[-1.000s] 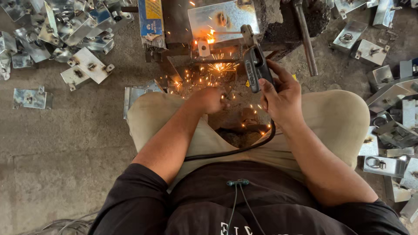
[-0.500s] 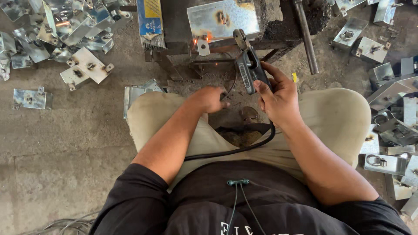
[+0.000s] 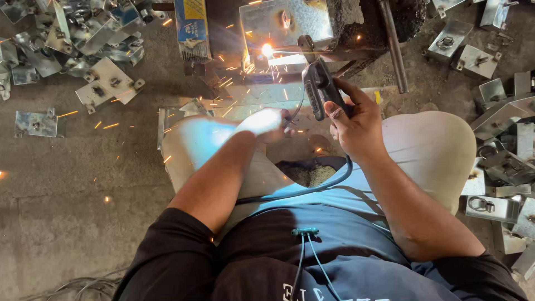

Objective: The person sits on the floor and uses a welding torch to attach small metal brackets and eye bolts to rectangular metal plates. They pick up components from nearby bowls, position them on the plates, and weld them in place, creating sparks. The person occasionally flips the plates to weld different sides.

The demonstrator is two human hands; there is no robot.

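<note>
We are sitting low on the grey concrete floor [image 3: 72, 184], knees spread in pale beige trousers [image 3: 423, 150], and a black cable [image 3: 301, 190] is curving across our lap up to the right hand [image 3: 359, 125]. That right hand is gripping tight round the black electrode holder [image 3: 319, 89], fingers wrapped on its handle, and it is pointing the thin welding rod [image 3: 287, 53] away from us. Our left hand [image 3: 262, 121] is reaching forward between the knees, washed out white by the glare, so we cannot tell whether it is closed or holding anything. Just past the holder, the arc is burning bright [image 3: 267, 50] at the lower left corner of the shiny rectangular galvanised steel plate [image 3: 290, 22], and orange sparks [image 3: 111, 125] are flying out to the left over the floor. Beside the plate a blue and yellow box [image 3: 191, 28] is standing on end. A rusty dark steel bar [image 3: 393, 44] is lying to the right. Farther out, piles of small shiny metal brackets [image 3: 67, 39] are lying on the left, and more brackets [image 3: 501, 128] on the right.
</note>
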